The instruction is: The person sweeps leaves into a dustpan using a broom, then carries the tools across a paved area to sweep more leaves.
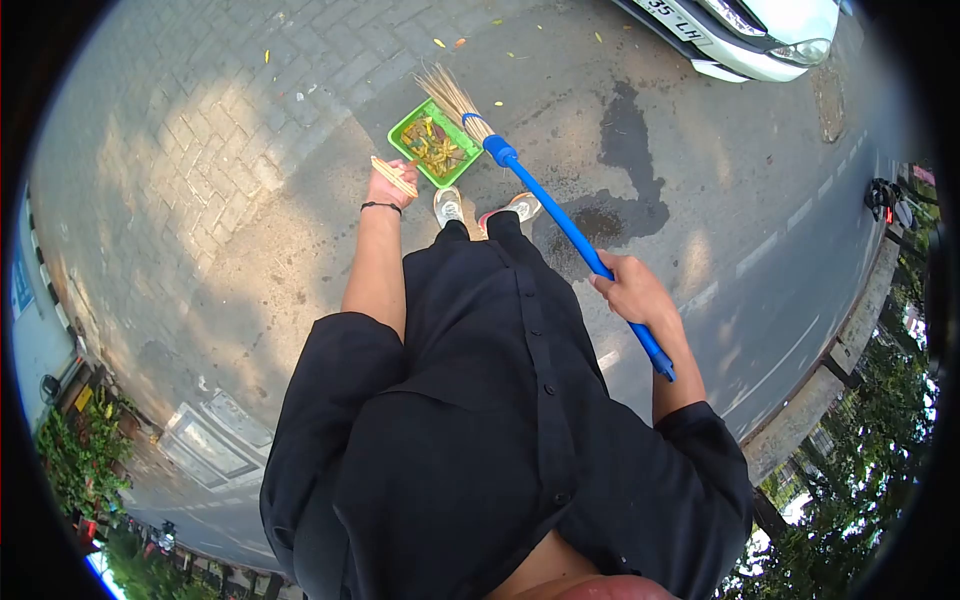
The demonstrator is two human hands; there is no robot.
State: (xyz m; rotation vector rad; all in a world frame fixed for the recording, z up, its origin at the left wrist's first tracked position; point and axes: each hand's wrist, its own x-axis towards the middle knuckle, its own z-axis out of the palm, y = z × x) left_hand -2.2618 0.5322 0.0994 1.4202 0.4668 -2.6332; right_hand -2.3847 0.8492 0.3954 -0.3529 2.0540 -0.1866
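My right hand point(636, 290) is wrapped round the blue handle of a stick broom point(560, 215). The broom slants up and left, its straw bristles spread over the right rim of a green plastic tray point(397, 133). Yellow and brown leaves point(432, 145) lie inside the tray. At the tray's lower left corner my left hand point(385, 187) is closed on a pale, narrow wooden-looking strip point(394, 177), whose kind I cannot tell. A dark band circles that wrist. The tray sits just ahead of my shoes point(449, 206).
A white car point(770, 40) is parked at the upper right. Wet dark patches point(635, 150) mark the asphalt right of the broom. Paving blocks point(215, 150) cover the left side, and a few fallen leaves point(440, 43) are scattered beyond the tray. A kerb point(840, 355) edges the road at right.
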